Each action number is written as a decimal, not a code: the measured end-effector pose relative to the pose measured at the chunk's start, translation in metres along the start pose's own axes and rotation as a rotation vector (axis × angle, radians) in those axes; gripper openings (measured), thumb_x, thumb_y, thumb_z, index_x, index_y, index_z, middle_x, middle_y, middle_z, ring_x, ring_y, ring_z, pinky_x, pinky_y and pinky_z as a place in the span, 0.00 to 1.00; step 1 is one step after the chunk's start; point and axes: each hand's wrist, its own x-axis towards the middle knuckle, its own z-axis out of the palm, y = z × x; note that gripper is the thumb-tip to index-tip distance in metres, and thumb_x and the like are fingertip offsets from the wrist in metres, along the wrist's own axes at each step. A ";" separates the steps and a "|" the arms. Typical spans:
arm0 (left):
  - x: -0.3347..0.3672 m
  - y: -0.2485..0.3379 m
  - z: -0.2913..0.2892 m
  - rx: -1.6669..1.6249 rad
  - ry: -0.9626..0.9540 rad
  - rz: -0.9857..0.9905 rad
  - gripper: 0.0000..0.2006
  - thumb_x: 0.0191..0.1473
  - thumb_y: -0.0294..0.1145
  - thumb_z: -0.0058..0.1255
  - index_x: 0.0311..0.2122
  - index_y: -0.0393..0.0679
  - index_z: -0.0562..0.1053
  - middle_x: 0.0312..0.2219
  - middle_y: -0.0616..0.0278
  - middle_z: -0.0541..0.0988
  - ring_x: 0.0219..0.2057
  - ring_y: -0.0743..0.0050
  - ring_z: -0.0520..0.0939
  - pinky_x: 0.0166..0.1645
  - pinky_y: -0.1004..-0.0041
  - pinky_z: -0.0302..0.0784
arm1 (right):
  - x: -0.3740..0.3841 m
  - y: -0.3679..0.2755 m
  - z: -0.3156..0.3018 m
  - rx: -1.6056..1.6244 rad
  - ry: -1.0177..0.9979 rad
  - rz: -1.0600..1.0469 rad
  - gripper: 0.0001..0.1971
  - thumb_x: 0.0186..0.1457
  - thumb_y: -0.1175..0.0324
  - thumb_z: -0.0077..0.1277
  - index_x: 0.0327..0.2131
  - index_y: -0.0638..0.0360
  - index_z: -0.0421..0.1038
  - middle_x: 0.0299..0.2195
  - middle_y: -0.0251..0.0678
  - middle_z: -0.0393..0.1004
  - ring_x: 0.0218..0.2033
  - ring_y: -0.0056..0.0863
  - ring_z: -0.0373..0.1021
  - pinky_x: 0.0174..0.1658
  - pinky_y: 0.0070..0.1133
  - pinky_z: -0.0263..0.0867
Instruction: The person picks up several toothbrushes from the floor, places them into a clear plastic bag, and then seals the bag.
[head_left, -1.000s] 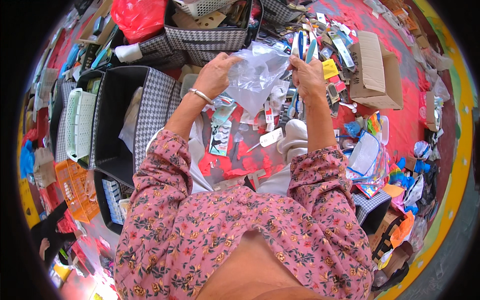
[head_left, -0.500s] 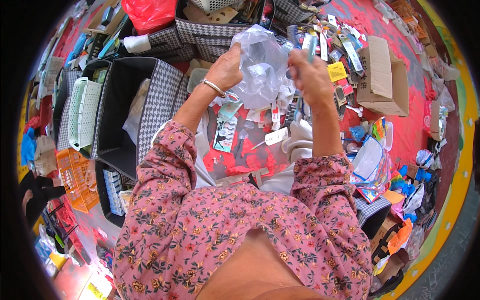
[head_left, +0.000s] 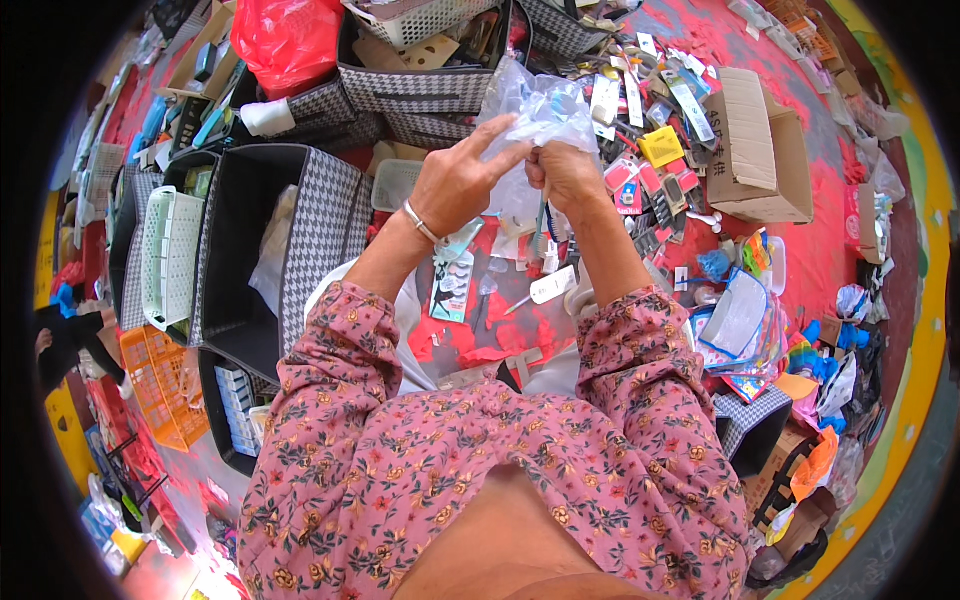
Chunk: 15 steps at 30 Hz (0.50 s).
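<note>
A crumpled clear plastic bag is bunched up in front of me, with items inside too blurred to name. My right hand is closed on the gathered bag. Below its fist sticks out a thin grey-green rod, whose upper end is hidden. My left hand, with a bracelet at the wrist, touches the bag's left side, its fingers stretched out and apart. Under the hands lie a printed card pack and a white tag.
Houndstooth storage boxes stand at left and far ahead. A pale green basket and an orange crate are on the left. Right of my hands lie several small packaged goods and a yellow pack, beside an open cardboard box.
My right hand has moved left and down, meeting the left hand at the bag. The bag, spread wide before, is now gathered. The left hand's fingers have stretched out.
</note>
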 end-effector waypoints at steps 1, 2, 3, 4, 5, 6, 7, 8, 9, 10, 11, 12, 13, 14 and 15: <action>-0.003 -0.001 -0.001 -0.001 0.012 0.025 0.17 0.33 0.17 0.43 0.34 0.46 0.70 0.38 0.59 0.70 0.26 0.63 0.76 0.26 0.73 0.73 | 0.002 -0.004 -0.002 0.119 -0.040 0.027 0.03 0.45 0.72 0.43 0.22 0.54 0.61 0.13 0.28 0.59 0.09 0.16 0.54 0.11 0.15 0.47; -0.004 -0.002 -0.001 -0.002 0.023 0.049 0.16 0.32 0.17 0.43 0.32 0.45 0.70 0.37 0.59 0.70 0.26 0.64 0.76 0.26 0.74 0.73 | 0.003 -0.008 -0.004 0.208 -0.046 -0.001 0.03 0.45 0.71 0.43 0.22 0.54 0.61 0.14 0.27 0.59 0.09 0.16 0.54 0.11 0.15 0.47; -0.007 -0.004 0.003 -0.022 0.070 0.046 0.15 0.32 0.17 0.44 0.31 0.45 0.71 0.32 0.60 0.72 0.26 0.66 0.76 0.27 0.74 0.73 | 0.002 -0.012 -0.002 0.295 -0.055 -0.022 0.03 0.46 0.70 0.43 0.22 0.53 0.61 0.14 0.26 0.60 0.09 0.16 0.54 0.11 0.15 0.47; -0.008 -0.005 0.005 -0.031 0.053 0.019 0.15 0.33 0.17 0.43 0.31 0.44 0.70 0.31 0.59 0.71 0.27 0.65 0.75 0.28 0.74 0.72 | 0.001 -0.016 -0.002 0.382 -0.065 -0.043 0.03 0.46 0.70 0.42 0.22 0.52 0.61 0.14 0.26 0.60 0.09 0.16 0.54 0.12 0.15 0.47; -0.008 -0.007 0.007 -0.040 0.036 -0.008 0.15 0.33 0.17 0.43 0.32 0.44 0.70 0.31 0.59 0.70 0.28 0.64 0.75 0.29 0.73 0.72 | 0.009 -0.013 -0.012 0.472 -0.239 -0.065 0.04 0.48 0.67 0.43 0.23 0.51 0.61 0.15 0.24 0.61 0.09 0.16 0.54 0.11 0.14 0.48; -0.009 -0.007 0.008 -0.053 0.015 -0.037 0.16 0.33 0.16 0.43 0.32 0.43 0.70 0.31 0.58 0.69 0.28 0.63 0.75 0.29 0.73 0.72 | 0.009 -0.015 -0.014 0.542 -0.276 -0.070 0.05 0.49 0.66 0.42 0.24 0.52 0.62 0.15 0.25 0.62 0.09 0.16 0.54 0.11 0.14 0.48; -0.009 -0.007 0.008 -0.038 0.010 -0.072 0.16 0.33 0.16 0.43 0.32 0.43 0.70 0.32 0.56 0.68 0.29 0.61 0.74 0.30 0.72 0.72 | 0.010 -0.017 -0.015 0.613 -0.313 -0.074 0.06 0.50 0.64 0.42 0.24 0.54 0.62 0.16 0.26 0.62 0.09 0.15 0.54 0.11 0.14 0.49; -0.007 -0.006 0.008 -0.023 0.004 -0.109 0.16 0.34 0.16 0.42 0.33 0.43 0.70 0.32 0.55 0.67 0.29 0.60 0.74 0.31 0.71 0.72 | 0.011 -0.020 -0.015 0.683 -0.351 -0.078 0.07 0.51 0.63 0.41 0.25 0.55 0.62 0.16 0.27 0.62 0.10 0.15 0.54 0.12 0.14 0.49; -0.008 -0.004 0.007 -0.011 -0.008 -0.148 0.16 0.34 0.16 0.42 0.33 0.42 0.70 0.32 0.54 0.65 0.30 0.58 0.73 0.32 0.70 0.71 | 0.011 -0.022 -0.016 0.623 -0.267 -0.090 0.08 0.51 0.63 0.41 0.25 0.56 0.62 0.16 0.26 0.62 0.10 0.15 0.54 0.12 0.13 0.49; -0.008 -0.005 0.007 -0.018 -0.042 -0.188 0.16 0.35 0.16 0.41 0.34 0.42 0.70 0.35 0.52 0.63 0.32 0.55 0.72 0.32 0.68 0.71 | 0.015 -0.022 -0.020 0.676 -0.387 -0.084 0.08 0.51 0.63 0.40 0.24 0.57 0.62 0.15 0.27 0.60 0.10 0.16 0.53 0.12 0.13 0.49; -0.009 -0.006 0.008 0.006 -0.054 -0.189 0.15 0.35 0.16 0.42 0.33 0.42 0.70 0.35 0.52 0.63 0.33 0.55 0.72 0.33 0.68 0.71 | 0.013 -0.021 -0.023 0.731 -0.422 -0.059 0.08 0.51 0.64 0.40 0.24 0.57 0.62 0.15 0.27 0.59 0.10 0.16 0.52 0.12 0.13 0.48; -0.008 -0.007 0.010 0.031 -0.061 -0.189 0.14 0.35 0.16 0.42 0.32 0.42 0.71 0.35 0.52 0.63 0.34 0.56 0.72 0.33 0.68 0.71 | 0.010 -0.025 -0.021 0.783 -0.460 -0.036 0.08 0.51 0.65 0.40 0.24 0.57 0.62 0.14 0.28 0.58 0.10 0.16 0.52 0.12 0.14 0.48; -0.008 -0.007 0.011 0.052 -0.088 -0.180 0.13 0.35 0.17 0.43 0.31 0.41 0.71 0.35 0.53 0.63 0.34 0.57 0.71 0.34 0.69 0.71 | 0.009 -0.024 -0.021 0.789 -0.454 -0.031 0.08 0.51 0.65 0.40 0.23 0.56 0.62 0.14 0.27 0.58 0.09 0.16 0.51 0.12 0.14 0.47; -0.008 -0.006 0.012 0.072 -0.115 -0.171 0.11 0.36 0.19 0.43 0.30 0.41 0.71 0.34 0.53 0.64 0.35 0.58 0.71 0.34 0.69 0.71 | 0.008 -0.023 -0.021 0.795 -0.447 -0.027 0.07 0.50 0.65 0.41 0.23 0.55 0.62 0.15 0.26 0.59 0.09 0.16 0.51 0.11 0.14 0.47; -0.008 -0.007 0.012 0.096 -0.141 -0.162 0.10 0.36 0.20 0.43 0.28 0.40 0.72 0.34 0.53 0.64 0.35 0.59 0.71 0.34 0.70 0.71 | 0.008 -0.023 -0.019 0.801 -0.444 -0.023 0.06 0.49 0.66 0.42 0.22 0.55 0.63 0.15 0.26 0.60 0.08 0.16 0.50 0.11 0.14 0.47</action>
